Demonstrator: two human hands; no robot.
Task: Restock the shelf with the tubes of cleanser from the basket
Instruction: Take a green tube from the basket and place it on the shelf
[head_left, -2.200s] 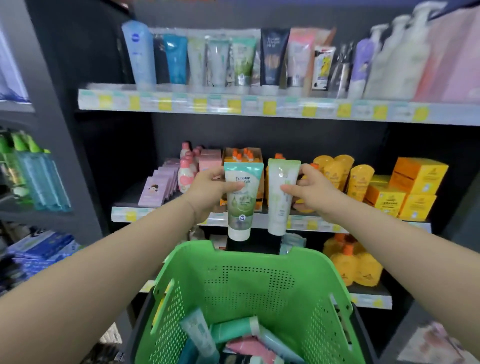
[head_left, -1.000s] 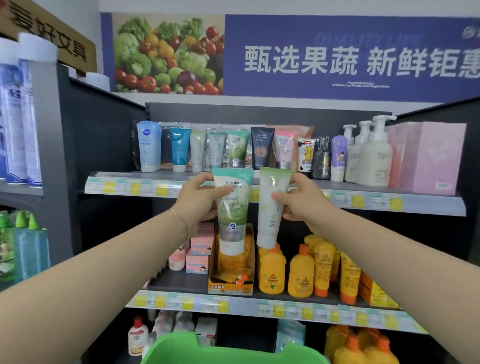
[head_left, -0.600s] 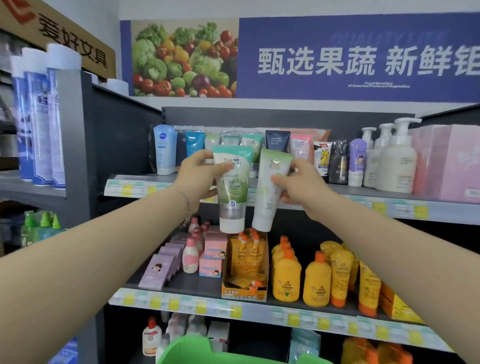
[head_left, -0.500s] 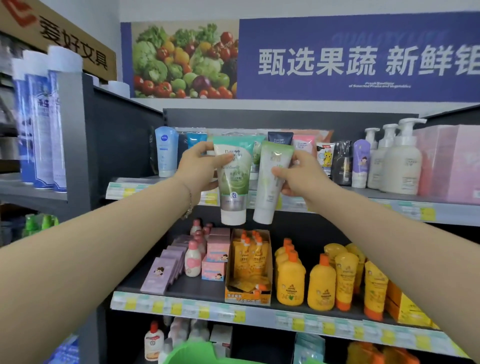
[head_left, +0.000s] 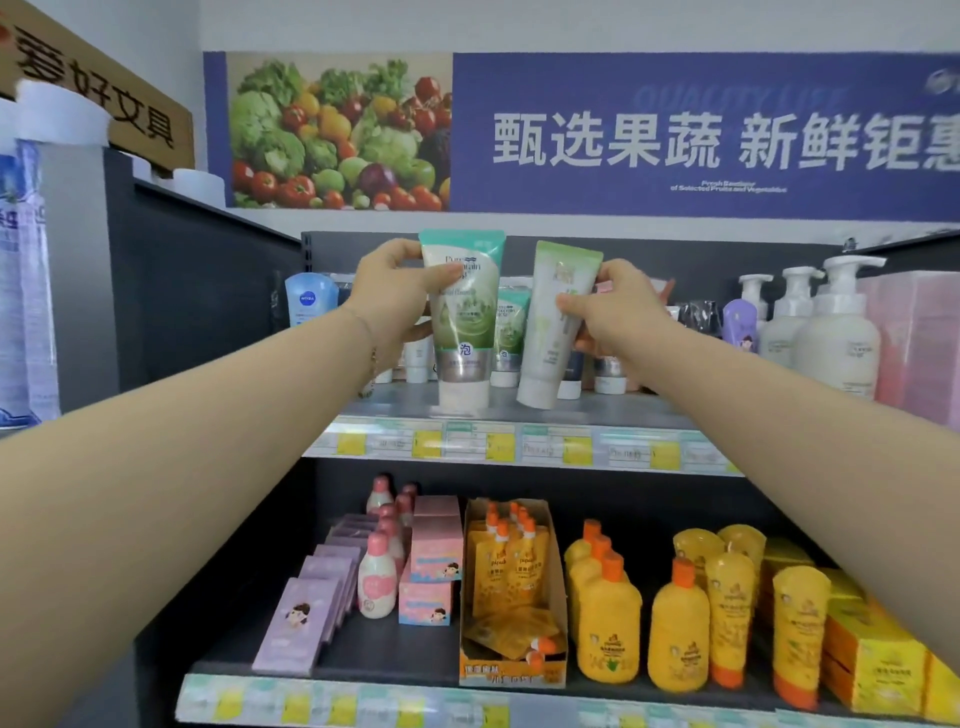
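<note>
Risk of tilted pale-green plastic tube (head_left: 553, 332), pinched in right grip (head_left: 618, 317), toppling crowded shelved tubes (head_left: 511, 332) behind; teal-and-green plastic tube (head_left: 462, 312) clasped in left grip (head_left: 387, 301).

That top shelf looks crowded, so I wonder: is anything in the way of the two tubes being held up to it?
Nothing visible blocks the front strip of the top shelf, where the left hand holds the teal tube and the right hand the pale green tube. A row of standing tubes behind them fills the back.
</note>
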